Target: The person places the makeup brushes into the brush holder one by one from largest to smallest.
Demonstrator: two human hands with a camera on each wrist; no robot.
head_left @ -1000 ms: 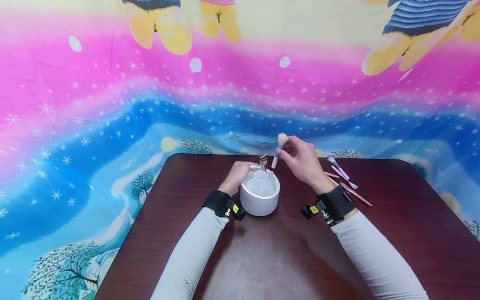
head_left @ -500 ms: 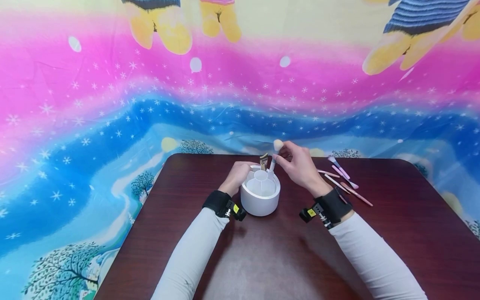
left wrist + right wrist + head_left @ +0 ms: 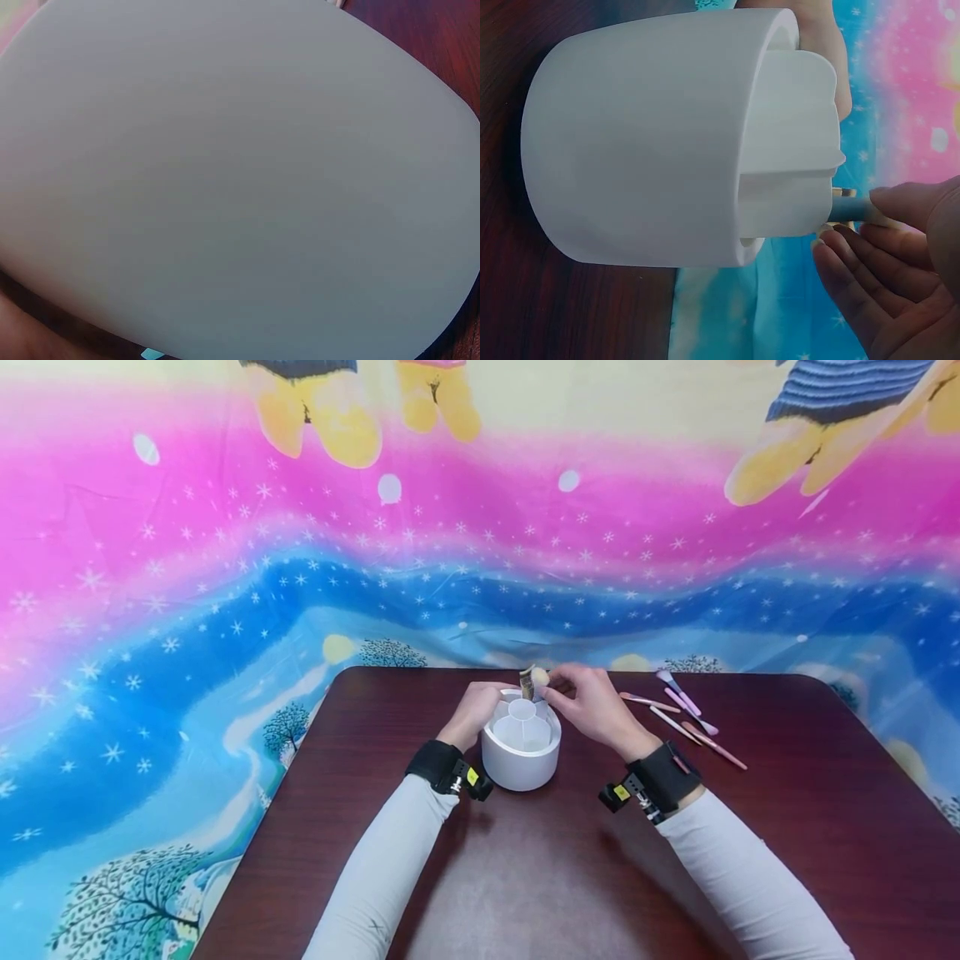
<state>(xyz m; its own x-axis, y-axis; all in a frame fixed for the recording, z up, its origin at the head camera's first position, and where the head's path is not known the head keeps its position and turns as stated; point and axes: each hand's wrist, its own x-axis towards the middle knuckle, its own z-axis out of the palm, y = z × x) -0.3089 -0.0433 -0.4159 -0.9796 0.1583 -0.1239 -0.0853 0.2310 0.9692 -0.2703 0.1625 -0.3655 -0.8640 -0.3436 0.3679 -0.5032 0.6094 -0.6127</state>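
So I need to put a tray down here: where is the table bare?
Bare table lies between the sleeves, near the white holder, and left of the left hand. It is crowded right of the right hand, where loose brushes lie.

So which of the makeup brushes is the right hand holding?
The cream-tipped brush that the right hand lowers into the white holder; the pink brushes lie on the table.

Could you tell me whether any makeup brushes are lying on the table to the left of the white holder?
No, the loose makeup brushes lie right of the white holder.
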